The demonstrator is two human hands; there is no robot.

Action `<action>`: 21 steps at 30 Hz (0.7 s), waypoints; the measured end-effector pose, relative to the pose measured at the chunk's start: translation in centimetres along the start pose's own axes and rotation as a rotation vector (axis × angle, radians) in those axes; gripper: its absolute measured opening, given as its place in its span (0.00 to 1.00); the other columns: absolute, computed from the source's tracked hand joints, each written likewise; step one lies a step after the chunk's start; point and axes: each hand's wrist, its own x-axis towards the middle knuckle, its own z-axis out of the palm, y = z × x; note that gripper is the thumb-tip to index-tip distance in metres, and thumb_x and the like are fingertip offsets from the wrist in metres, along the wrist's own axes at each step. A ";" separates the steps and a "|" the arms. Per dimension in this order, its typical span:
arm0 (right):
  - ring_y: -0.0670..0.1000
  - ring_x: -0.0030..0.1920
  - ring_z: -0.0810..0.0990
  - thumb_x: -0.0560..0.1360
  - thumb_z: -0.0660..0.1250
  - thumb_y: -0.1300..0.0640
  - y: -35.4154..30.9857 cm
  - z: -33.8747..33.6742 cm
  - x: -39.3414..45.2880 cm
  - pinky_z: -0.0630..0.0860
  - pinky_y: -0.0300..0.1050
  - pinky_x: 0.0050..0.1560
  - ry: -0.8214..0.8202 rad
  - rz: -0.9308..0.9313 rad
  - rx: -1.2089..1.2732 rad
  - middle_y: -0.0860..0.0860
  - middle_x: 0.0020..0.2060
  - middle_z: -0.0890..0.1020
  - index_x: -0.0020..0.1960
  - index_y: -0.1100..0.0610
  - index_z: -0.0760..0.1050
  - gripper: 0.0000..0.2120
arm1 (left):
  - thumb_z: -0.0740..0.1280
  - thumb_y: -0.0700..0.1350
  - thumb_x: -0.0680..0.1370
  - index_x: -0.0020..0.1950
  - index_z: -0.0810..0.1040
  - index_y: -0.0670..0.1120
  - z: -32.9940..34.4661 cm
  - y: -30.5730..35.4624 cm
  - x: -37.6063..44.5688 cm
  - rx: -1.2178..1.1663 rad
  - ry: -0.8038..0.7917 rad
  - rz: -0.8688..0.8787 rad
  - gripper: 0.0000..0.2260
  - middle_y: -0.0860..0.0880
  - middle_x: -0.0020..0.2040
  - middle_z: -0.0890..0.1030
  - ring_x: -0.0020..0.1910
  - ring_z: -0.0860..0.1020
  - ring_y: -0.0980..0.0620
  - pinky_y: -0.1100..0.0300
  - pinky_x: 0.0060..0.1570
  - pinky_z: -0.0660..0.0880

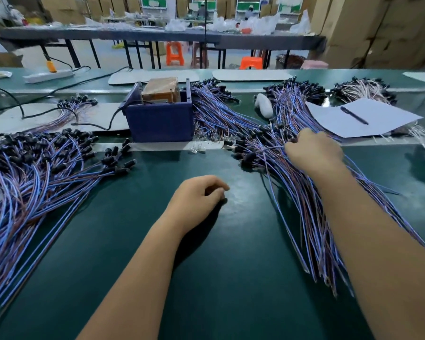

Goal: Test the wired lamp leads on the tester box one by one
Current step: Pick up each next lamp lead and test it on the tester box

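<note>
- We work at a green bench [231, 241] whose near edge runs under our forearms; a bare strip of it lies open down the middle, from that edge up to the tester box [160, 119].
- The tester box, dark blue and open-topped, stands at the far end of that strip, straight ahead and a little left of centre, with its black power cable [108, 123] trailing off to the left.
- The right-hand heap of leads [292, 192] fans from the box's right side toward the near right edge; the wires' long axis runs from far-left to near-right, black lamp holders at the far end, bare tips nearest us.
- A second heap [35, 173] covers the left side, holders pointing toward the middle; we judge it the finished pile, though nothing proves that.
- Our right hand [314, 153] is nearer the work: it rests on the right heap, fingers curled down among the wires. Whether it has pinched a single lead we cannot tell.
- Our left hand [199, 195] rests on the bare strip, fingers loosely curled, holding nothing.
- The coming move, we judge, runs leftward and away from us to the box; the path is open, but neighbouring wires may drag along.
- A sheet of paper [378, 119] with a pen [353, 115] overlaps the heap's far right side.
</note>
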 end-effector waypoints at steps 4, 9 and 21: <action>0.60 0.70 0.58 0.75 0.61 0.51 -3.8 2.2 -2.2 0.56 0.60 0.69 0.193 -0.112 -0.004 0.59 0.69 0.60 0.68 0.56 0.63 0.23 | 0.66 0.43 0.77 0.45 0.82 0.57 0.2 -0.1 -0.1 -0.027 0.032 -0.012 0.09 0.58 0.42 0.83 0.45 0.80 0.59 0.59 0.52 0.76; 0.56 0.67 0.61 0.76 0.62 0.50 -12.3 6.9 -7.2 0.55 0.53 0.67 0.096 -0.406 0.411 0.54 0.66 0.64 0.68 0.51 0.68 0.21 | 0.63 0.39 0.77 0.42 0.78 0.45 -1.3 -0.8 0.3 0.148 0.331 -0.051 0.06 0.49 0.40 0.79 0.42 0.76 0.46 0.57 0.38 0.68; 0.52 0.61 0.68 0.78 0.61 0.54 -15.2 11.3 -9.2 0.64 0.47 0.64 -0.166 -0.443 0.702 0.48 0.53 0.71 0.52 0.51 0.78 0.08 | 0.58 0.40 0.78 0.67 0.74 0.46 -7.2 -5.0 0.0 0.476 0.468 -0.600 0.18 0.42 0.71 0.67 0.66 0.65 0.38 0.49 0.62 0.64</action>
